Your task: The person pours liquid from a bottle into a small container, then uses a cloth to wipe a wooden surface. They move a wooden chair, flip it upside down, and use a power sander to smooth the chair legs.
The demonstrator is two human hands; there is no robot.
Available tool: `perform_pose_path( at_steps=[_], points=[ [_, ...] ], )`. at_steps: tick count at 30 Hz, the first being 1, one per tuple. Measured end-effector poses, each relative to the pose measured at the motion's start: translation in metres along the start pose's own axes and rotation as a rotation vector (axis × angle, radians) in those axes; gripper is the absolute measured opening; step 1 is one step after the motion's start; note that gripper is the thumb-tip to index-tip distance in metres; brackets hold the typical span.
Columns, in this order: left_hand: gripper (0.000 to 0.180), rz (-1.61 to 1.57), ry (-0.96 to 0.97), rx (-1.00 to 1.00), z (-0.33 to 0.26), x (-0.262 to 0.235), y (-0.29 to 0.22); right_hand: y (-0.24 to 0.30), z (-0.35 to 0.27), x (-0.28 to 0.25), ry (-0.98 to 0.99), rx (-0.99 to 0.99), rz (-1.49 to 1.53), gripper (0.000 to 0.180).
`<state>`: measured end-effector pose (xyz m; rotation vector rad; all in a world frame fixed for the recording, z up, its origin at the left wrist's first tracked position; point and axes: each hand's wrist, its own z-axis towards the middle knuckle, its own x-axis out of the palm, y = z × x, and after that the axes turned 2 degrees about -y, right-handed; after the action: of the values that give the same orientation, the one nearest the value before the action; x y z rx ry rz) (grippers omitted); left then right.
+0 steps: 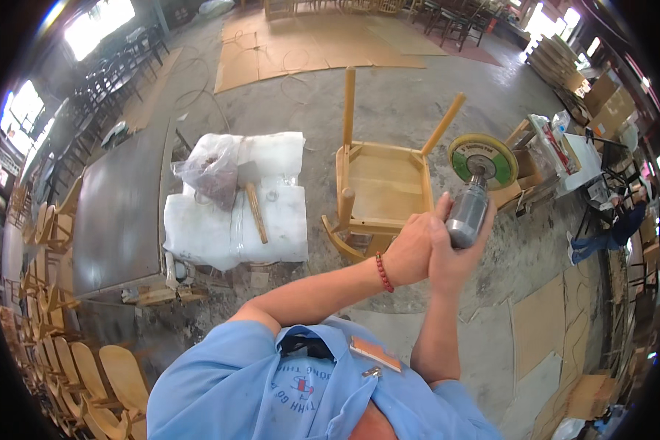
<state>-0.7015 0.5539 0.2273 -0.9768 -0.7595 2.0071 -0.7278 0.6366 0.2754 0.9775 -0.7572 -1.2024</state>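
A handheld disc sander with a grey metal body [468,214] points its round green and yellow pad [484,163] away from me, raised and tilted. My right hand [458,253] is closed round the body, thumb on its left side. Against it from the left presses my left hand [411,248], with a red bead bracelet at the wrist; its fingers are partly hidden behind the tool and seem closed on it. Just left of the sander, a light wooden chair [386,180] stands upside down, legs up. The pad does not touch it.
Left of the chair, white padding [282,235] bears a clear plastic bag [211,172] and a wooden-handled tool [255,213]. Beyond it stands a dark-topped table [117,209]. Wooden chairs [121,378] crowd the left. At right are a cluttered bench [557,158] and a person's blue-trousered leg [601,242].
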Motion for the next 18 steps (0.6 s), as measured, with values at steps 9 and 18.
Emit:
perform_pose_path(
  at_steps=[9,18],
  points=[
    [0.063,0.063,-0.177,-0.464,-0.088,-0.088,0.121,-0.017,0.04,-0.03,0.052,0.134,0.11,0.076],
    [0.041,-0.196,0.17,-0.473,-0.031,-0.089,0.218,0.036,0.097,0.048,0.836,0.346,-0.824,0.051]
  ],
)
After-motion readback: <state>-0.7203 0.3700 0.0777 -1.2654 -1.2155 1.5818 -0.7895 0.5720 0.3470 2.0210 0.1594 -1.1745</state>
